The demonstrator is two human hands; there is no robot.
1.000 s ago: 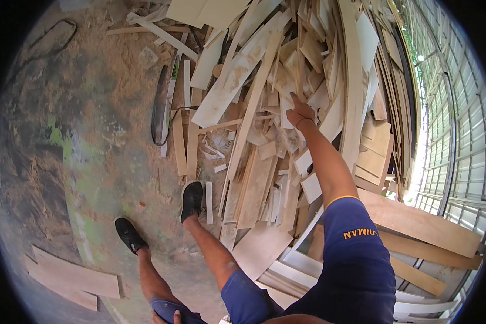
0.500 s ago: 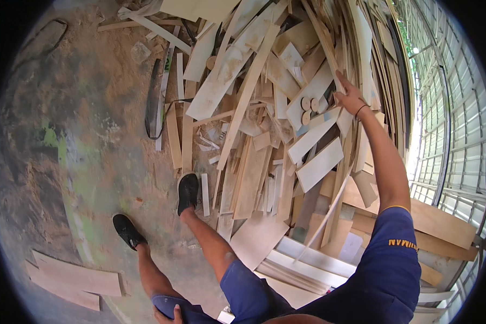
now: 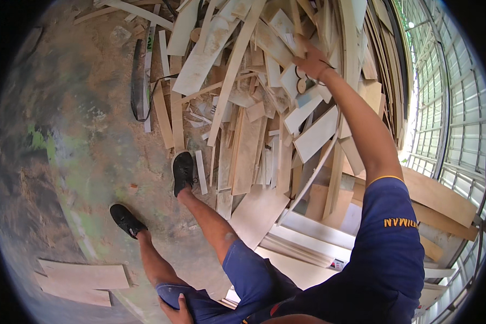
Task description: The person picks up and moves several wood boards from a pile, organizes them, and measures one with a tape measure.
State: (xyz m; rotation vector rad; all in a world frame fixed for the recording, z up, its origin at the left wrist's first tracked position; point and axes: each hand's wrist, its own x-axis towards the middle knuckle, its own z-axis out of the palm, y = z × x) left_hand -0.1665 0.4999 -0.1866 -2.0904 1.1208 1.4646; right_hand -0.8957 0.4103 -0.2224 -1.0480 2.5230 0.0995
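Note:
My right hand (image 3: 312, 60) reaches into a heap of wood offcuts, a dark band round its wrist. Its fingers are at the lower end of a narrow wooden strip (image 3: 296, 19) and appear closed on it, slightly blurred. Just below the hand lie small round wooden discs (image 3: 301, 85), partly hidden by it. White-faced board pieces (image 3: 316, 134) lie under my forearm. Down at the lower edge, my left hand (image 3: 176, 310) rests on my thigh over the blue shorts, fingers laid out and holding nothing.
Long stacked boards (image 3: 389, 59) stand along the right, beside a metal-framed wall (image 3: 451, 92). A thin pale rod (image 3: 313, 175) slants across the heap. My black shoes (image 3: 183, 171) stand on the dusty floor at the heap's left edge. Flat panels (image 3: 83, 278) lie at lower left.
My right hand has moved left and farther into the heap, and the strip's lower end has shifted left with it. My left hand stays on my thigh. The view has shifted slightly.

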